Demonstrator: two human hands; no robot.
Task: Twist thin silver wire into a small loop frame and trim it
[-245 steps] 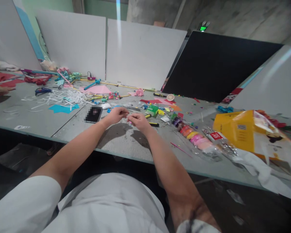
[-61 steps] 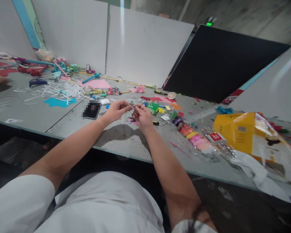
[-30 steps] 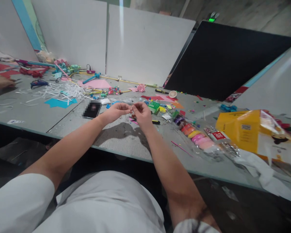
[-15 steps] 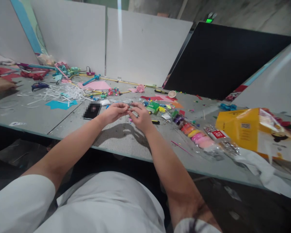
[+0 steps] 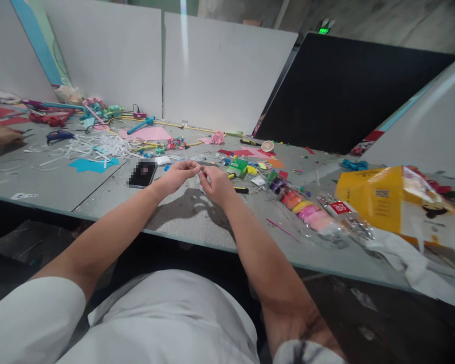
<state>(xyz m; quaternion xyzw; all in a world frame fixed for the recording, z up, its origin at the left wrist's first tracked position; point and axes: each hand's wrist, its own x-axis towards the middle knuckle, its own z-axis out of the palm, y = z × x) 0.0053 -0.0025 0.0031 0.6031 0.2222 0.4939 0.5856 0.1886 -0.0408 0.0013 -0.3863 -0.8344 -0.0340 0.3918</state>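
Note:
Above the table, my left hand (image 5: 179, 174) is closed in a pinch, its fingertips meeting those of my right hand (image 5: 214, 183). Whatever lies between the fingertips is too small to name. My right hand is closed too, thumb and fingers drawn together at the same spot. A dark phone (image 5: 142, 173) lies left of my left hand. Just beyond my right hand are a green packet (image 5: 237, 167) and a black and yellow cutter (image 5: 241, 190), the latter partly hidden by the hand.
White paper strips (image 5: 108, 144) and blue paper (image 5: 93, 164) lie to the left. On the right are a row of coloured clay (image 5: 303, 207) and a yellow bag (image 5: 367, 197). Another person's hand (image 5: 2, 135) shows at the left edge. Upright white panels (image 5: 227, 71) line the back.
My right hand's fingers, spread somewhat before, have drawn together against the fingertips of my left hand. The left hand keeps its pinch. The whole view has shifted slightly.

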